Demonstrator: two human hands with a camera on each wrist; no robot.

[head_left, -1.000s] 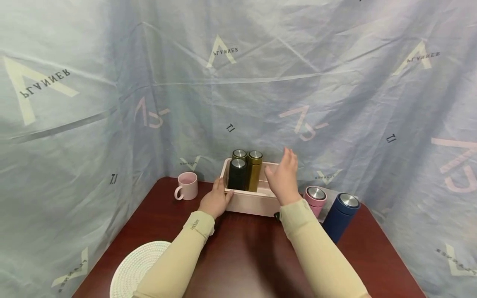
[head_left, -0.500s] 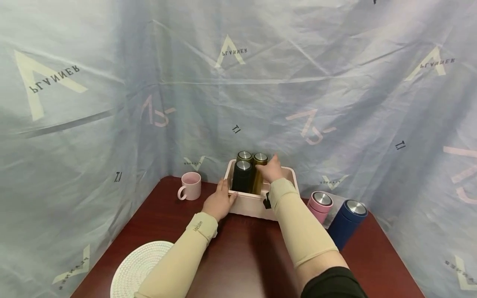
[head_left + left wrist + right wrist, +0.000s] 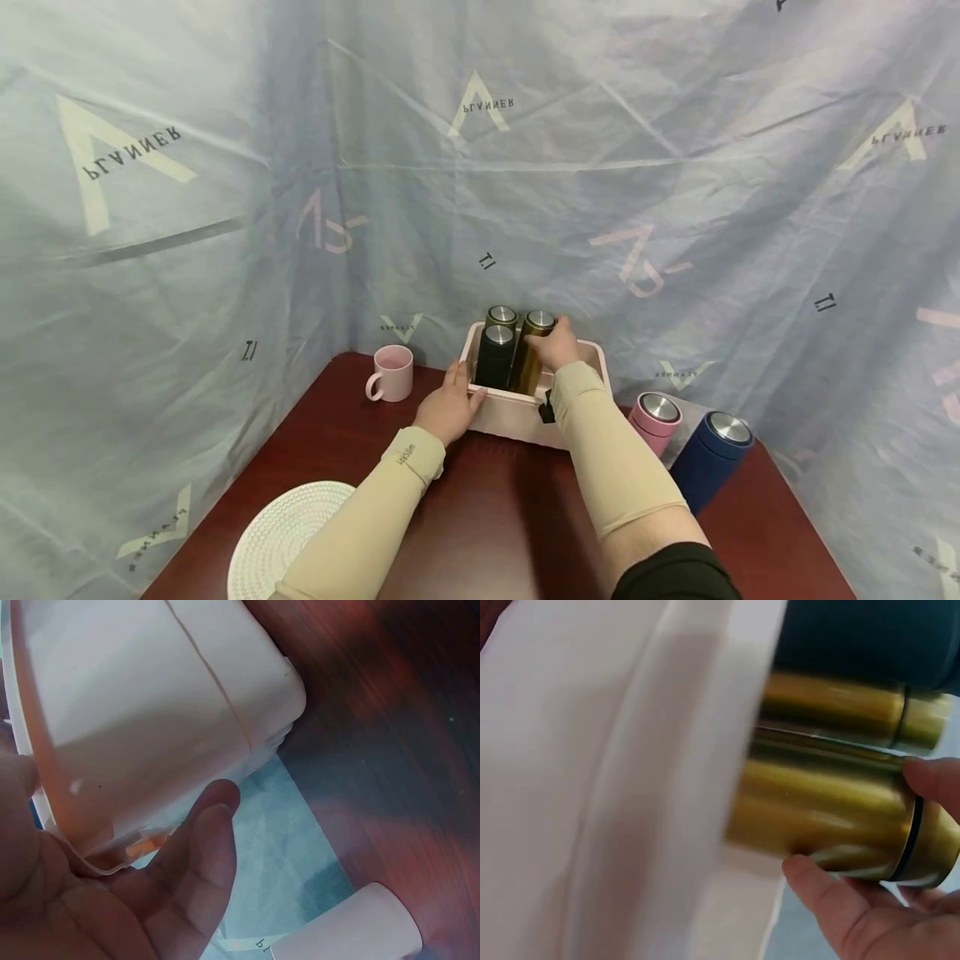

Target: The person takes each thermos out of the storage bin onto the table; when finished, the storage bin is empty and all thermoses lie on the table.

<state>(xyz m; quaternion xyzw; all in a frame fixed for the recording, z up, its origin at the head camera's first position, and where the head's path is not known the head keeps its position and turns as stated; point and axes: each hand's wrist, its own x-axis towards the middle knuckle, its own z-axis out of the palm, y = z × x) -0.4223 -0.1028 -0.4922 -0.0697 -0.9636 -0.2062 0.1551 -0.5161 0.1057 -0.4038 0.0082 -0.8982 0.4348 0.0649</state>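
A pale pink box (image 3: 517, 417) stands at the back of the table with several thermos bottles upright in its left part. My left hand (image 3: 447, 408) holds its front left corner, the thumb on the front and the fingers along the left side. In the right wrist view, the fingers and thumb of my right hand (image 3: 885, 915) curl round the upper part of a gold thermos bottle (image 3: 832, 810). That bottle leans slightly right in the head view. Beside it are a black thermos bottle (image 3: 495, 358) and another gold thermos bottle (image 3: 501, 317). The box hides their bases.
A pink mug (image 3: 393, 375) stands left of the box. To the right are a pink thermos bottle (image 3: 654, 425) and a blue thermos bottle (image 3: 708, 462). A round white woven mat (image 3: 277, 533) lies front left. Printed cloth (image 3: 570, 208) hangs behind.
My right hand has moved left from above the box's right part and gripped the front gold thermos bottle. That bottle has shifted slightly right, away from its neighbours. My left hand stays on the corner.
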